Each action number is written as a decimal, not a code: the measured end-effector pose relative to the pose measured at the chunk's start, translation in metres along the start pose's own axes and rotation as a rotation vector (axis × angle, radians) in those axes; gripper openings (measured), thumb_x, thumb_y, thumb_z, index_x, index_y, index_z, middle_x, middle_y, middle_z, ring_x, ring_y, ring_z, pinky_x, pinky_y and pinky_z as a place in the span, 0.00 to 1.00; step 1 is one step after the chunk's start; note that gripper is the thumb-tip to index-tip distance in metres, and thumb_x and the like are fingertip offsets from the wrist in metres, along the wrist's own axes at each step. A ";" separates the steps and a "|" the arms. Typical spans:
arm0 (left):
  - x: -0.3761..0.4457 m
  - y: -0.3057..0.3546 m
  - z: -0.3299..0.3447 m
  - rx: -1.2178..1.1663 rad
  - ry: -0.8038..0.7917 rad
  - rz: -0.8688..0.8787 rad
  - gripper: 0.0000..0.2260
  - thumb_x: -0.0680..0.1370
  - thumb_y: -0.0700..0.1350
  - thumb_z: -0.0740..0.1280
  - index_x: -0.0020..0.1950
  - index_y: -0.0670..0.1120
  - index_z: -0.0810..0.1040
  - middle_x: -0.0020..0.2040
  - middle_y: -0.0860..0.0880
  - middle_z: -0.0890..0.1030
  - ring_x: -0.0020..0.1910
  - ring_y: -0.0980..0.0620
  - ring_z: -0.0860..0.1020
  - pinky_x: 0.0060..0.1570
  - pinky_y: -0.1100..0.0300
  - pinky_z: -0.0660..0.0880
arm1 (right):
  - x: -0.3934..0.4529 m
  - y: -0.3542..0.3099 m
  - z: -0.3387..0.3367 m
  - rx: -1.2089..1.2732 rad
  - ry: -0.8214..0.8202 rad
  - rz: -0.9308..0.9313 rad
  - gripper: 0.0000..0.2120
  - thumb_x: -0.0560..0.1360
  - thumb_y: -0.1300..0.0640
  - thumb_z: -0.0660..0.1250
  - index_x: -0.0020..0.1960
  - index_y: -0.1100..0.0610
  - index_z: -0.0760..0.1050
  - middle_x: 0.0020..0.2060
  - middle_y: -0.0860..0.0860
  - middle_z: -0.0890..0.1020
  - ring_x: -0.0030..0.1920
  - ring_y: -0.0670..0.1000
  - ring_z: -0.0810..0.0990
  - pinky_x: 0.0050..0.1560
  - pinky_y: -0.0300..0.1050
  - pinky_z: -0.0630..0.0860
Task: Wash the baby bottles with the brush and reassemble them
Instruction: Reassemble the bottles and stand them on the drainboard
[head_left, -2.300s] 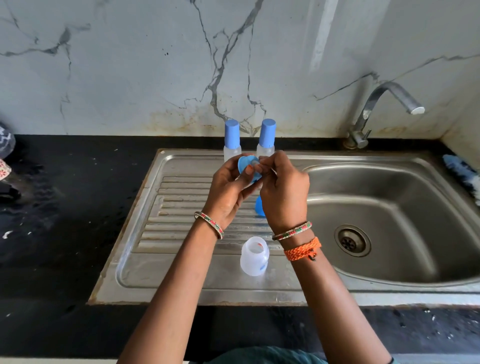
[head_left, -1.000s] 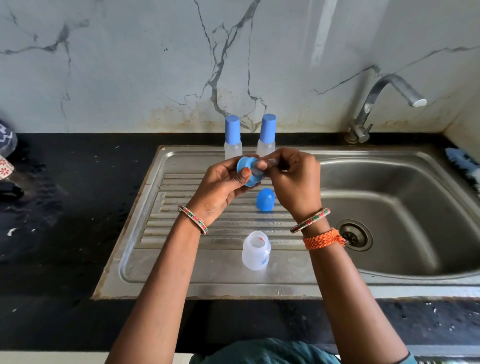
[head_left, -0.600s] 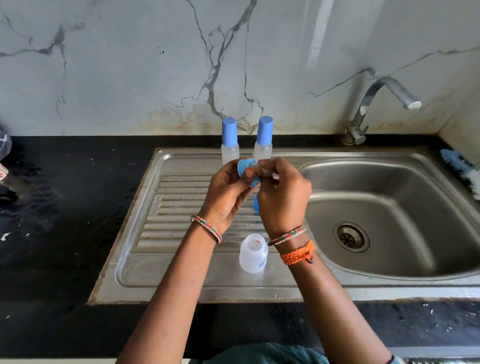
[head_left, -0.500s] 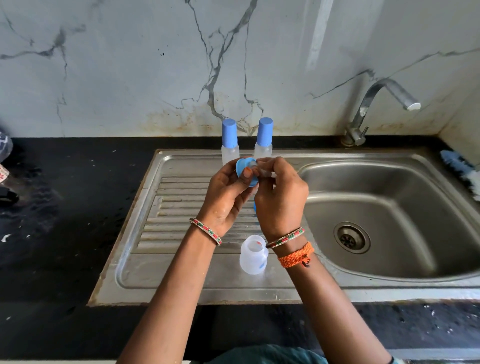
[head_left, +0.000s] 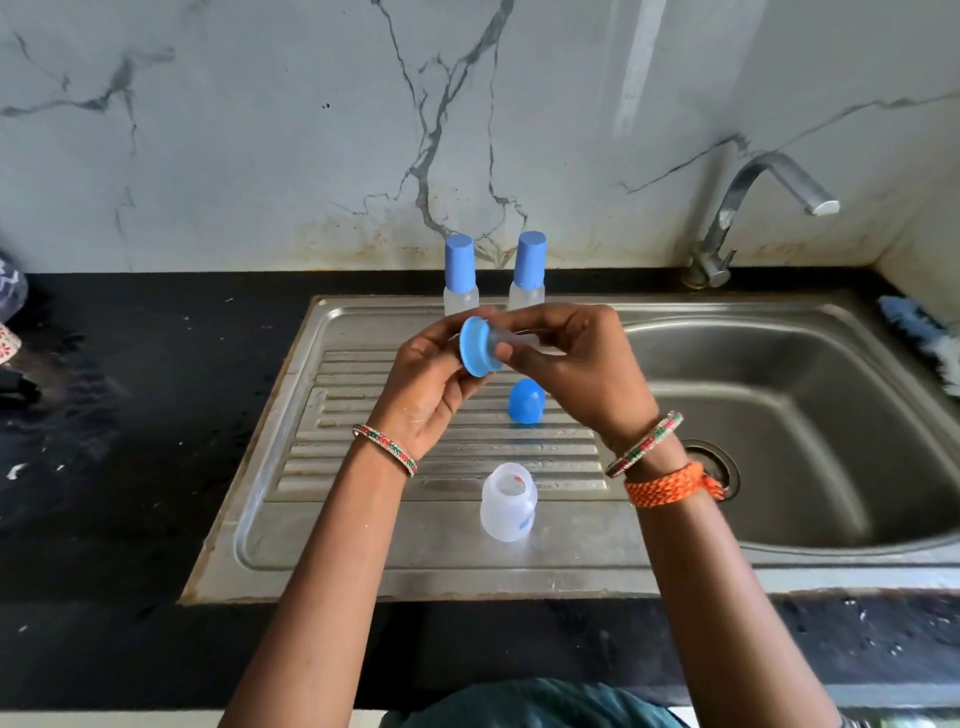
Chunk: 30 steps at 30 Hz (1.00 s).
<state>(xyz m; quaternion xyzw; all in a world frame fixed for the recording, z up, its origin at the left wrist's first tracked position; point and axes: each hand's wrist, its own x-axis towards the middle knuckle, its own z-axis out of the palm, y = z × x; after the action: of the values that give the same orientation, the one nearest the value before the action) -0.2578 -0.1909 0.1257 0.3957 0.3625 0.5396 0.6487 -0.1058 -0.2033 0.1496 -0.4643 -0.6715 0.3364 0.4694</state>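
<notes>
I can't read the blue print on the open, empty bottle (head_left: 508, 503) at 6 o'clock. My left hand (head_left: 435, 384) grips the blue ring (head_left: 477, 347); my right hand (head_left: 575, 364) pinches its clear teat (head_left: 519, 340). Blue cap (head_left: 526, 400) on the drainboard (head_left: 363, 509).

Both hands, left (head_left: 431, 382) and right (head_left: 576, 364), raised together, fingers pinching.

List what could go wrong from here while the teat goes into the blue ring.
The clear teat, pinched by the right hand, may seat crooked in the blue ring held by the left hand, and later leak. Both are held over the draining board beside the basin; a slip could drop one in. A forearm could topple the open bottle below.
</notes>
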 end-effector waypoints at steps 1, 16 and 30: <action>0.000 0.000 0.001 -0.016 -0.015 -0.023 0.10 0.80 0.36 0.58 0.55 0.42 0.78 0.49 0.45 0.83 0.46 0.51 0.81 0.49 0.59 0.79 | 0.000 0.000 0.001 -0.056 0.031 -0.010 0.10 0.71 0.61 0.73 0.52 0.54 0.82 0.47 0.48 0.85 0.48 0.45 0.83 0.54 0.46 0.80; -0.053 -0.054 -0.068 1.124 -0.273 -0.013 0.45 0.62 0.59 0.77 0.74 0.56 0.60 0.73 0.52 0.66 0.73 0.55 0.61 0.72 0.49 0.60 | -0.031 0.004 0.000 -0.753 -0.679 -0.036 0.19 0.68 0.61 0.72 0.58 0.53 0.79 0.54 0.50 0.82 0.52 0.49 0.77 0.54 0.39 0.70; -0.067 -0.106 -0.052 0.776 -0.103 0.060 0.24 0.66 0.42 0.79 0.60 0.53 0.77 0.53 0.56 0.82 0.53 0.66 0.78 0.57 0.70 0.73 | -0.044 0.011 0.028 -1.135 -0.580 0.076 0.29 0.73 0.40 0.66 0.65 0.58 0.68 0.52 0.55 0.78 0.47 0.57 0.79 0.47 0.49 0.77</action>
<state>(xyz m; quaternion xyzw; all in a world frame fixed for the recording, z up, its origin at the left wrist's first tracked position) -0.2716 -0.2619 0.0108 0.6488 0.4946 0.3606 0.4522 -0.1234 -0.2417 0.1161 -0.5542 -0.8281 0.0569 -0.0625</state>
